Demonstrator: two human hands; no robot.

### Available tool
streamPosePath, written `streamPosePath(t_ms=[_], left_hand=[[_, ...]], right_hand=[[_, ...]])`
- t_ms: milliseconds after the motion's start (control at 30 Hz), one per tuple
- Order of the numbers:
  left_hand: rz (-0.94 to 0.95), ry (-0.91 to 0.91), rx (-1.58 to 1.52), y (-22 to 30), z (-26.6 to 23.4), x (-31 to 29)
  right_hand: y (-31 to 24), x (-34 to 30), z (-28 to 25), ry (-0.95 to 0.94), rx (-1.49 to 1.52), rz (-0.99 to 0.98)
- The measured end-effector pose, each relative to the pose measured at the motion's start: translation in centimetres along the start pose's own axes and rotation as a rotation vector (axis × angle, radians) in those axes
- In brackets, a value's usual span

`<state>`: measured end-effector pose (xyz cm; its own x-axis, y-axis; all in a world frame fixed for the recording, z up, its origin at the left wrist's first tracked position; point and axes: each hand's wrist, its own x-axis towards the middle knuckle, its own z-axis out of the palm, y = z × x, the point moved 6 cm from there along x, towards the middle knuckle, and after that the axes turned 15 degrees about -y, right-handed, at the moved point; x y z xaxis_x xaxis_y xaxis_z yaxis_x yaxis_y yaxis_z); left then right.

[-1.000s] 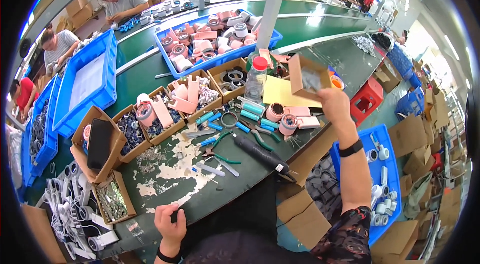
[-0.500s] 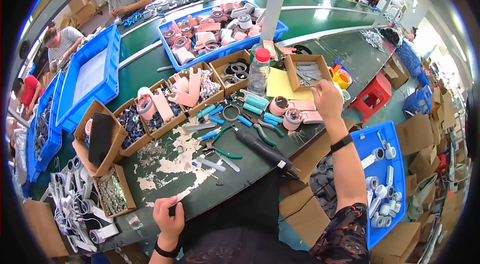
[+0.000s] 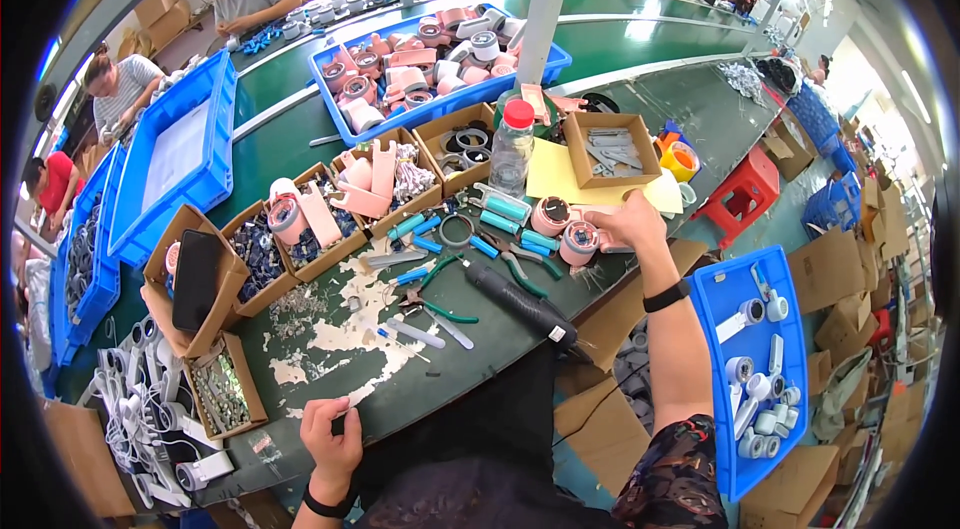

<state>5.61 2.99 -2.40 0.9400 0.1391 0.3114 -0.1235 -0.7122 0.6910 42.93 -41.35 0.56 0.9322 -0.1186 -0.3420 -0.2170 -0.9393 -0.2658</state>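
Observation:
My right hand (image 3: pixel 634 223) is at the right of the bench, its fingers closed over the handle end of a pink round-headed housing (image 3: pixel 580 243). A second pink housing (image 3: pixel 551 216) lies against it on the left. My left hand (image 3: pixel 333 437) rests at the bench's near edge with fingers curled and thumb against them; anything inside is too small to make out. Between the hands lie a black cylindrical power screwdriver (image 3: pixel 520 304), green-handled cutters (image 3: pixel 430 301), pliers (image 3: pixel 520 264) and grey plastic strips (image 3: pixel 415 333). Teal battery cells (image 3: pixel 500 221) sit beyond the screwdriver.
Cardboard boxes hold grey strips (image 3: pixel 612 151), black rings (image 3: pixel 470 141) and small boards (image 3: pixel 262 264). A red-capped jar (image 3: pixel 512 154) stands by yellow paper (image 3: pixel 560 179). Blue crates hold pink housings (image 3: pixel 420 69) and white parts (image 3: pixel 765 384). White corded units (image 3: pixel 140 399) crowd the left; co-workers sit across the conveyor.
My right hand has come down and nearer from beside the box of grey strips onto the pink housing. My left hand has stayed about where it was.

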Motion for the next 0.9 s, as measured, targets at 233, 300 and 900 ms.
streamPosePath(t_ms=[233,300,900], left_hand=[[-0.015,0.01,-0.014,-0.3,-0.2,-0.1],[-0.014,0.013,-0.022,-0.1,-0.2,0.0],[-0.053,0.01,-0.055,0.0,-0.4,0.3]], right_hand=[[-0.2,0.8,0.9,-0.045,-0.042,-0.06],[0.3,1.2,1.3,-0.036,-0.052,-0.078],[-1.8,-1.9,0.8,0.256,0.054,-0.427]])
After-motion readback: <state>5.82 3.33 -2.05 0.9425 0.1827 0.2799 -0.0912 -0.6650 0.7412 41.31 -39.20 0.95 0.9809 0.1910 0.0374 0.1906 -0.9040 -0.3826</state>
